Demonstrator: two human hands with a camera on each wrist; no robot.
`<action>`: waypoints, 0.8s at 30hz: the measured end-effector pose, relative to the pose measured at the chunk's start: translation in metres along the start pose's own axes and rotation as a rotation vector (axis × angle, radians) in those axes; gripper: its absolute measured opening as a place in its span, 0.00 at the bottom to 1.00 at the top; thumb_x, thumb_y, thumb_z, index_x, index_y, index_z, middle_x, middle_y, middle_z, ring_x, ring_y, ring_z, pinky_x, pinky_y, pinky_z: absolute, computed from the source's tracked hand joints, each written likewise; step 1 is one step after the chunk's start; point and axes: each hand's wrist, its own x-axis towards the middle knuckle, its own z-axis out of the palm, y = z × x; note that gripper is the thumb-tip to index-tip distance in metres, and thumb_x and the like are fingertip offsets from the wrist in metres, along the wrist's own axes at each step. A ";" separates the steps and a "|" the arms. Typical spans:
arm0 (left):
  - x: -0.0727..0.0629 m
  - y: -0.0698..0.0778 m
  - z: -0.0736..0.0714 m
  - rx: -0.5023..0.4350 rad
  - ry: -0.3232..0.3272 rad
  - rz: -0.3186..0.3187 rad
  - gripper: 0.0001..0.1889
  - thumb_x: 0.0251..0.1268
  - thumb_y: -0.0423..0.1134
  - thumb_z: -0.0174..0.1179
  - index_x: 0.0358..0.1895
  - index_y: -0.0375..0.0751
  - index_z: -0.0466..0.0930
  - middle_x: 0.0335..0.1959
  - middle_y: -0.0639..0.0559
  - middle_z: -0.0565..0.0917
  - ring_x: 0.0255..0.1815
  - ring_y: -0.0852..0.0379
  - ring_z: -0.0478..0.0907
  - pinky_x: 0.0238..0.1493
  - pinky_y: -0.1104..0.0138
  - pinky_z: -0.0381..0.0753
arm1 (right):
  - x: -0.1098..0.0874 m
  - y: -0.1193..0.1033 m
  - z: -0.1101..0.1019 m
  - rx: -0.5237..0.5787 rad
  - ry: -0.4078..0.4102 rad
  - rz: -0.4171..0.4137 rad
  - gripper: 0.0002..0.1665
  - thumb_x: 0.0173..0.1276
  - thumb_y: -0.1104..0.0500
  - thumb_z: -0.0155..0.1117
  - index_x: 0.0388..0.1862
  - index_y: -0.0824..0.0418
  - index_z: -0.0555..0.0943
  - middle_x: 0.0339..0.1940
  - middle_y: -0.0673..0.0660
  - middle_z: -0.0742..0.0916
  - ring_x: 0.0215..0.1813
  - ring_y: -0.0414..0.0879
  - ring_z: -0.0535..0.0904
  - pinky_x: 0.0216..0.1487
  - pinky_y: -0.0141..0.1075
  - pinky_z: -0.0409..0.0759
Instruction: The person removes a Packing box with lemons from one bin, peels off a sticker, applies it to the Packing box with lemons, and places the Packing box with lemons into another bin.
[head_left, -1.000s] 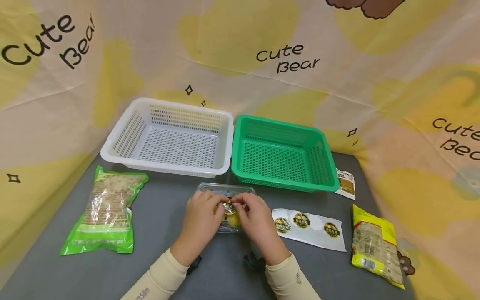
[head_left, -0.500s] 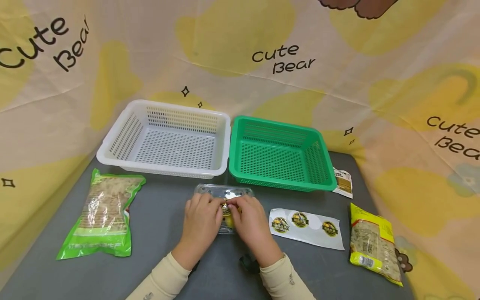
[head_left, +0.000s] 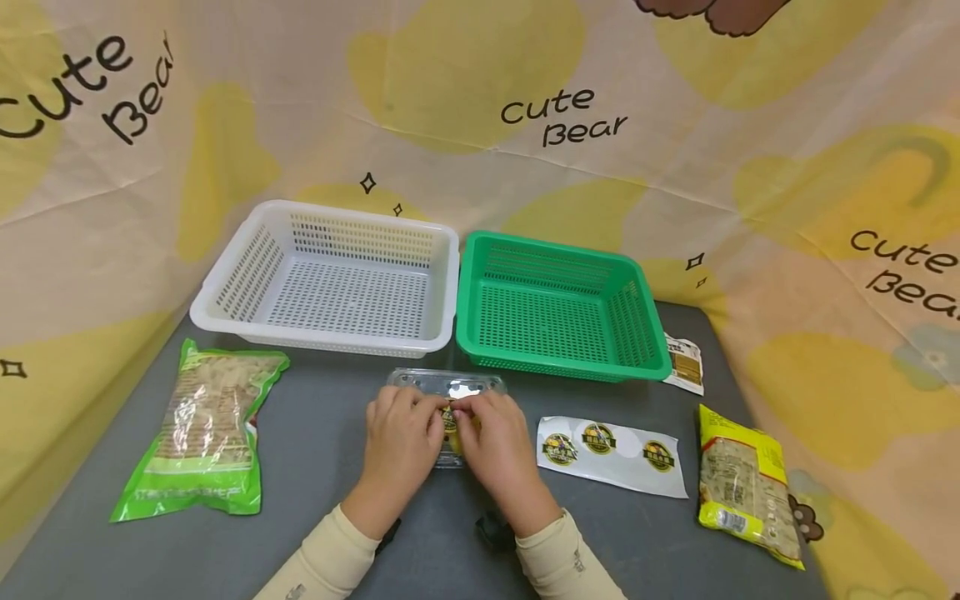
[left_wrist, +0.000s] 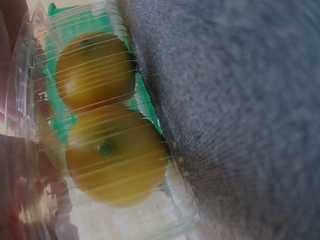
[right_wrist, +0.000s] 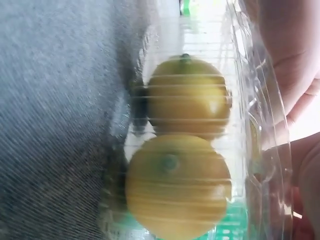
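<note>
Both hands work on top of the clear clamshell box [head_left: 447, 390] of yellow fruit, at six o'clock of the baskets. The left hand [head_left: 397, 446] and right hand [head_left: 501, 454] pinch a round sticker [head_left: 450, 417] onto its lid. The labelling step seems under way; next it needs smoothing flat.

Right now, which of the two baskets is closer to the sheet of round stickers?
The green basket: it stands on the right, just behind the sticker sheet. The white basket stands on the left.
</note>
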 end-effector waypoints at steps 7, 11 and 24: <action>-0.001 -0.004 -0.002 -0.063 -0.099 -0.178 0.06 0.60 0.37 0.75 0.37 0.43 0.89 0.51 0.41 0.80 0.55 0.36 0.69 0.50 0.41 0.67 | -0.008 -0.004 0.006 0.011 0.029 0.050 0.06 0.69 0.60 0.76 0.44 0.55 0.92 0.40 0.51 0.83 0.42 0.50 0.77 0.45 0.47 0.76; -0.001 -0.005 -0.003 -0.131 -0.172 -0.292 0.07 0.63 0.41 0.75 0.40 0.45 0.88 0.67 0.36 0.74 0.66 0.33 0.63 0.60 0.36 0.63 | -0.013 -0.006 0.009 -0.008 0.062 0.034 0.09 0.70 0.59 0.76 0.47 0.56 0.93 0.50 0.53 0.85 0.49 0.52 0.78 0.50 0.50 0.77; 0.001 -0.006 -0.007 -0.200 -0.251 -0.403 0.08 0.72 0.41 0.69 0.47 0.44 0.82 0.79 0.29 0.64 0.73 0.28 0.60 0.61 0.31 0.61 | -0.044 -0.008 0.009 -0.166 -0.134 -0.074 0.31 0.79 0.45 0.63 0.76 0.53 0.78 0.81 0.54 0.73 0.76 0.57 0.68 0.75 0.62 0.66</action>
